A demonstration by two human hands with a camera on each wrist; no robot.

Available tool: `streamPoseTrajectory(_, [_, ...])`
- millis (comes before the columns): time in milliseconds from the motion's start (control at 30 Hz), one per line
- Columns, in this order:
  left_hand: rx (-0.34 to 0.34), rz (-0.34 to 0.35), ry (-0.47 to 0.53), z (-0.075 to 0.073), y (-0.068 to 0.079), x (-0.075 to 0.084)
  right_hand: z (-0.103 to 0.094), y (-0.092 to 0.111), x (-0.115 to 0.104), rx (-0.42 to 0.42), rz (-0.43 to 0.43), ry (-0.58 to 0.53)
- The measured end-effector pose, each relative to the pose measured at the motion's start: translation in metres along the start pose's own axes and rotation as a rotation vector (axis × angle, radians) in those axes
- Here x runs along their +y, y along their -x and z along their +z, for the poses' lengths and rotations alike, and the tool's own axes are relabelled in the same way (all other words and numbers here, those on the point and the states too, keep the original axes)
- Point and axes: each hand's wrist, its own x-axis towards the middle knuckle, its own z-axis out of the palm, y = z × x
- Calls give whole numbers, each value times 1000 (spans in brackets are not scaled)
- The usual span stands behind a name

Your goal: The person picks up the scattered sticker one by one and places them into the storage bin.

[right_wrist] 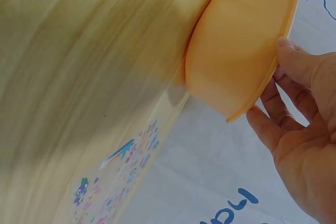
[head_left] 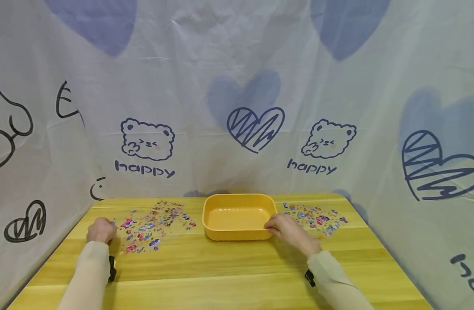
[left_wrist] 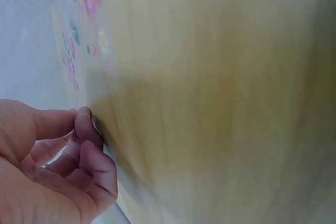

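Yellow plastic tub probably being positioned, its edge clamped by right hand; left hand curled together, seemingly empty. Steady hold needed next imo.

"happy" can be read twice on the white cloth backdrop, printed once under each bear drawing, plus a lone "ha" that's chopped off by the head view's right edge
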Motion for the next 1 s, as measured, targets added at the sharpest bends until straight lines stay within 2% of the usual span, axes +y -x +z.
streamPoseTrajectory(167, [32,21,8,-1,3,-5,3,2,0,26,-35,20])
streamPoseTrajectory(300, [76,29,17,-1,-1,-9,2,4,0,33,-33,15])
streamPoseTrajectory(433, [147,65,35,-3,-3,-9,2,4,1,44,-41,21])
streamPoseTrajectory(600, [239,125,107,-8,0,-2,3,2,1,42,-33,15])
streamPoseTrajectory(800, [238,157,212,-16,1,14,4,1,0,28,-19,15])
streamPoseTrajectory(1000, [256,230,233,-21,1,28,2,0,0,44,-44,25])
